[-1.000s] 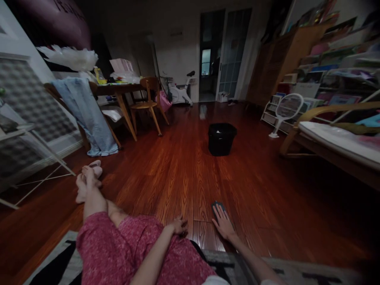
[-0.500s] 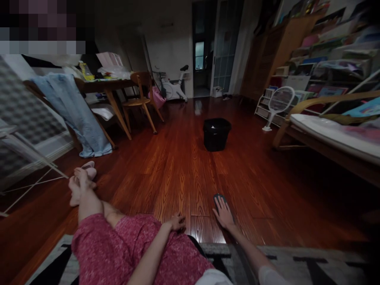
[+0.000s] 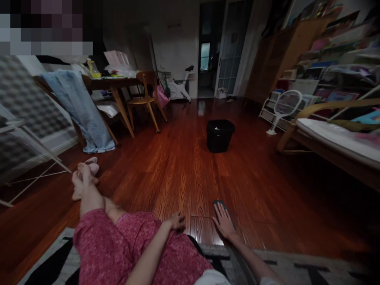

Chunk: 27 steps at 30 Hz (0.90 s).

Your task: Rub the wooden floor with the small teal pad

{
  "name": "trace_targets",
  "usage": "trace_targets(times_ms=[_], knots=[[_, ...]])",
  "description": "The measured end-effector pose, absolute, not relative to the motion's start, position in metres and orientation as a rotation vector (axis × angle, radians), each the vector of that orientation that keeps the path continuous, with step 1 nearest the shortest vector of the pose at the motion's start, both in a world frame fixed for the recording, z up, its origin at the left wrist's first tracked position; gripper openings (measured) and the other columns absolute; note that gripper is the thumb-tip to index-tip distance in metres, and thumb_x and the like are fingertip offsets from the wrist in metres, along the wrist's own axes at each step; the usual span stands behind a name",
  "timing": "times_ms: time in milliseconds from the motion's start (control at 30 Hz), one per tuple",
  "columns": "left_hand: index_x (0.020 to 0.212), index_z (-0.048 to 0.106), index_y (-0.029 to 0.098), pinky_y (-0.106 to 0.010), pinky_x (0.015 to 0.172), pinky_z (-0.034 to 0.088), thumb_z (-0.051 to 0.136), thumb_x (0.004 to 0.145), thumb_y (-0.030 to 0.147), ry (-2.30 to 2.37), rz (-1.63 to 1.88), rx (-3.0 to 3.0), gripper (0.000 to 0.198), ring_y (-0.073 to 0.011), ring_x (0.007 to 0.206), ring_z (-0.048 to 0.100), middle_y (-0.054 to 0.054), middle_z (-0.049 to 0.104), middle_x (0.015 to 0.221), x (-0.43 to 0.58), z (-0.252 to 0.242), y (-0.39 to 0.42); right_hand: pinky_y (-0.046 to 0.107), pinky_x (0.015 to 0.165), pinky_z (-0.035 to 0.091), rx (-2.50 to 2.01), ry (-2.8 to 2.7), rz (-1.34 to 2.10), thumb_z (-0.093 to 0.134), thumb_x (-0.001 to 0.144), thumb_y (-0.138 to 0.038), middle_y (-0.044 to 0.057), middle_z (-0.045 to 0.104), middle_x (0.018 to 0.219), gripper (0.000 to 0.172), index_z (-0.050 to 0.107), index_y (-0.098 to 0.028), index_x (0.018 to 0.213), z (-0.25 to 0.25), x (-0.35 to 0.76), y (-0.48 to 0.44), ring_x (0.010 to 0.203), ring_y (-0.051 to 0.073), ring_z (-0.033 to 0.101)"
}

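I sit on the floor with my legs in pink patterned trousers (image 3: 124, 245) stretched out and my ankles crossed. My left hand (image 3: 177, 221) rests on my thigh at the trouser edge, fingers loosely curled with nothing in them. My right hand (image 3: 223, 222) lies flat on the wooden floor (image 3: 184, 174), fingers stretched over a small dark flat object (image 3: 217, 204) whose far end shows past the fingertips. A black bin (image 3: 220, 135) stands on the floor straight ahead, well out of arm's reach.
A black-and-white rug (image 3: 297, 269) lies under me. At left stand a white rack (image 3: 26, 158), a table (image 3: 115, 85) with jeans (image 3: 80, 114) draped beside it, and a wooden chair (image 3: 147, 99). A cushioned wooden bench (image 3: 332, 134), an electric swatter (image 3: 285, 107) and shelves fill the right. An exercise bike (image 3: 178, 89) stands by the far door.
Only the head camera has shifted slightly; both hands stay where they were, the right one flat on the dark object.
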State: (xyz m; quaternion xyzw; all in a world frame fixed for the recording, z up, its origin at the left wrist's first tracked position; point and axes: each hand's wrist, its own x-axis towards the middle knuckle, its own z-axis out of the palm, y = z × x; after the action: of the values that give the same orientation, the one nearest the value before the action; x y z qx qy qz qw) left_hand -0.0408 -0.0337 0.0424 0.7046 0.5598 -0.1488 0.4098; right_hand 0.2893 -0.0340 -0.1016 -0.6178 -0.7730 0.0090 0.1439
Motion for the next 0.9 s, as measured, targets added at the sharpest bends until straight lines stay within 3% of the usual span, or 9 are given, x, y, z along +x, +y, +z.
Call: trace_targets(times_ms=[133,267,467,667,900], knots=[[0.156,0.033,0.019,-0.041,0.124,0.019,0.052,0.09,0.054,1.405,-0.379,1.761,0.076,-0.0318,0.153,0.019,-0.013,0.012,0.169,-0.042,0.039,-0.036,0.047,0.121,0.028,-1.727,-2.296,0.053,0.026,0.101,-0.051,0.006,0.028,0.166,0.063,0.028,-0.025,0.158,-0.102,0.313,-0.09,0.153,0.022,0.023],[0.156,0.033,0.021,-0.041,0.124,0.018,0.052,0.091,0.048,1.407,-0.389,1.758,0.073,-0.0298,0.153,0.02,-0.01,0.015,0.169,-0.042,0.04,-0.038,0.047,0.121,0.029,-1.791,-2.234,0.065,0.024,0.101,-0.049,0.005,0.031,0.165,0.061,0.031,-0.027,0.157,-0.095,0.34,-0.087,0.152,0.02,0.026],[0.154,0.035,0.018,-0.038,0.124,0.019,0.055,0.089,0.052,1.422,-0.402,1.759,0.076,-0.0296,0.152,0.024,-0.012,0.013,0.169,-0.04,0.044,-0.038,0.049,0.123,0.021,-2.182,-1.862,0.101,0.019,0.099,-0.042,0.015,0.031,0.163,0.066,0.035,-0.011,0.155,-0.068,0.345,-0.005,0.152,0.025,0.023],[0.155,0.035,0.021,-0.04,0.124,0.022,0.053,0.09,0.051,1.427,-0.402,1.769,0.074,-0.0307,0.152,0.023,-0.009,0.018,0.168,-0.039,0.048,-0.037,0.054,0.123,0.013,-2.297,-1.627,0.184,0.018,0.1,-0.041,0.023,0.022,0.165,0.07,0.025,0.0,0.156,-0.051,0.291,0.031,0.154,0.033,0.015],[0.152,0.042,0.023,-0.043,0.124,0.02,0.054,0.086,0.061,1.418,-0.365,1.773,0.077,-0.0324,0.153,0.019,-0.008,0.025,0.166,-0.038,0.047,-0.038,0.048,0.124,0.019,-1.803,-2.18,0.225,0.028,0.1,-0.047,0.008,0.027,0.166,0.063,0.031,-0.02,0.158,-0.064,0.23,-0.028,0.154,0.024,0.017]])
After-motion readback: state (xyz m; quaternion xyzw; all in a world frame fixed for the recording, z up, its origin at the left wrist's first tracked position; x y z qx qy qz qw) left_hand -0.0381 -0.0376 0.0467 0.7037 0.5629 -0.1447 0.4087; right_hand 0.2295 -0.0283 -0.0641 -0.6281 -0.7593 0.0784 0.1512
